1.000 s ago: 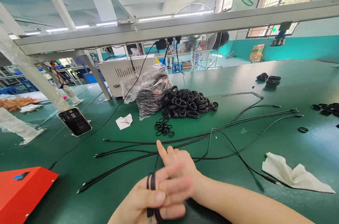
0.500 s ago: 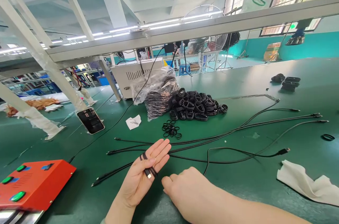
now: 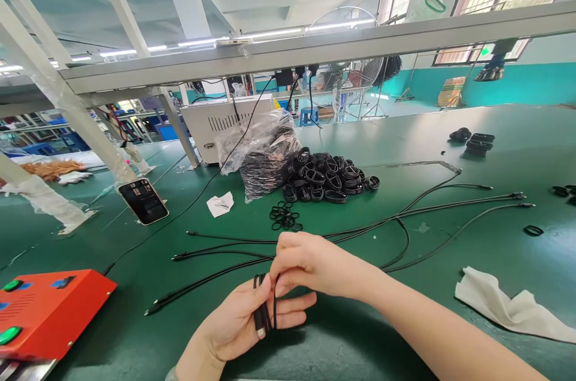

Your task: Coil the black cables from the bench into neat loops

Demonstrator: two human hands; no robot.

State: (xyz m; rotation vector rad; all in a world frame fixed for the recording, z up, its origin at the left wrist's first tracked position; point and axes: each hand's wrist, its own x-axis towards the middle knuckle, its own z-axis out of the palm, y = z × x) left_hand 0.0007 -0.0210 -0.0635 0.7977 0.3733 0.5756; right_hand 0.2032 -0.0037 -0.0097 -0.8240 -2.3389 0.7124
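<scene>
My left hand [image 3: 252, 321] is palm up near the table's front edge, fingers stretched, with loops of a thin black cable [image 3: 263, 309] wound around them. My right hand [image 3: 310, 264] is closed in a pinch on the same cable just above the left fingers. From there the cable runs off to the right across the green table [image 3: 450, 141]. Several more long black cables [image 3: 360, 228] lie side by side beyond my hands.
A pile of coiled black cables [image 3: 328, 177] and a clear bag [image 3: 263, 156] of them sit mid-table, with small black bands [image 3: 284, 217] in front. An orange box [image 3: 49, 309] with green buttons is at left, a phone [image 3: 143, 201] leans behind it, a white cloth [image 3: 504, 306] lies at right.
My right hand rose from the table and pinched the cable above my left fingers. The loose cable's far end was drawn in toward my hands, and more loops lie on the left hand.
</scene>
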